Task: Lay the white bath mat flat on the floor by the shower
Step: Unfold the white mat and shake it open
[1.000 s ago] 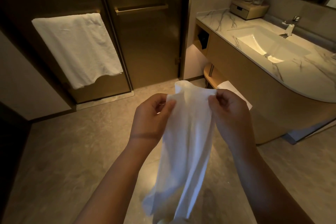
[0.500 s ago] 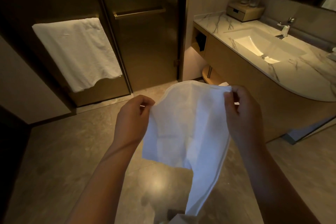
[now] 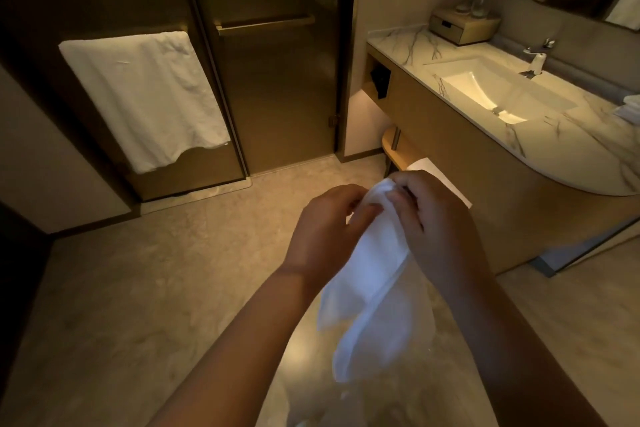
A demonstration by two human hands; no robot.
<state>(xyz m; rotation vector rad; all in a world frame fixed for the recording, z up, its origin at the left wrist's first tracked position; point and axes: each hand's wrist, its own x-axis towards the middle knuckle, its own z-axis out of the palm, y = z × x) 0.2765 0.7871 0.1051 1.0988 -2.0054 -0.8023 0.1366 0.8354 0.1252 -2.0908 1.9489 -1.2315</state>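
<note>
The white bath mat [image 3: 374,291] hangs bunched and crumpled in the air in front of me, above the beige tiled floor [image 3: 156,288]. My left hand [image 3: 325,232] and my right hand [image 3: 433,222] are close together, both gripping its gathered top edge. The lower part of the mat droops down between my forearms. The glass shower door [image 3: 273,87] with its bar handle stands straight ahead, shut.
A white towel [image 3: 145,97] hangs on a rail on the glass panel left of the door. A marble vanity [image 3: 540,146] with sink and tap fills the right side, with a wooden box at its back. A white folded item [image 3: 446,180] lies under the vanity.
Half a second ago my hands held the mat spread wide between them; they have come together and the mat is bunched up. The view shifted slightly.
</note>
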